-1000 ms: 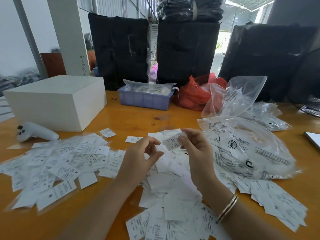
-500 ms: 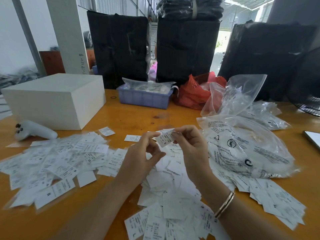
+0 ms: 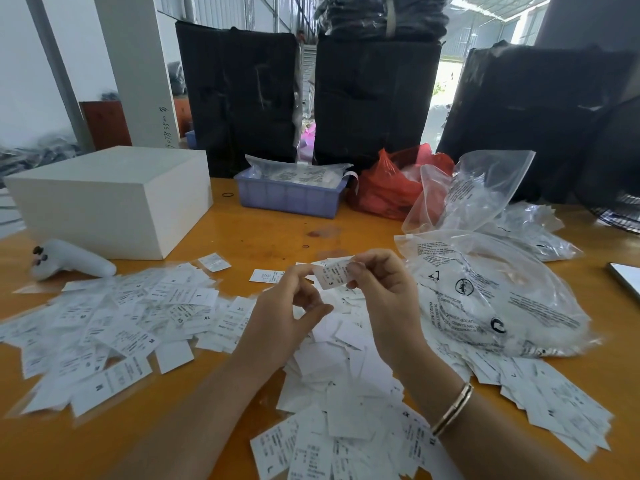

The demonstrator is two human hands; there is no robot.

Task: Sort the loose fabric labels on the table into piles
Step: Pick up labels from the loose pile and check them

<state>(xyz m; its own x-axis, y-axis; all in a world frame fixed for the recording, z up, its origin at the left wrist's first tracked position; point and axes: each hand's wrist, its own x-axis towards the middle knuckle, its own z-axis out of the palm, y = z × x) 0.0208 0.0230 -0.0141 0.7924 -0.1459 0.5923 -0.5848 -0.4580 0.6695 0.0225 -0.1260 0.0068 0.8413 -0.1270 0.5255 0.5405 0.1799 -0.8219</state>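
Note:
Both hands hold one small white fabric label (image 3: 333,274) marked "S" up above the table. My right hand (image 3: 384,299) pinches its right edge between thumb and fingers. My left hand (image 3: 284,317) touches its left edge with thumb and forefinger tips, the other fingers curled. A wide spread of loose white labels (image 3: 114,323) lies on the left of the orange table (image 3: 270,237). Another heap of labels (image 3: 346,393) lies under and in front of my hands, running on to the right (image 3: 554,393).
A white box (image 3: 107,199) and a white controller (image 3: 69,259) sit at the left. A blue tray (image 3: 289,197) of bagged labels, a red bag (image 3: 388,188) and clear plastic bags (image 3: 491,292) stand behind and right. Black wrapped bundles (image 3: 374,98) line the far edge.
My right hand carried the label leftwards and a little up, and my left hand rose to meet it. Now both hands are on the label.

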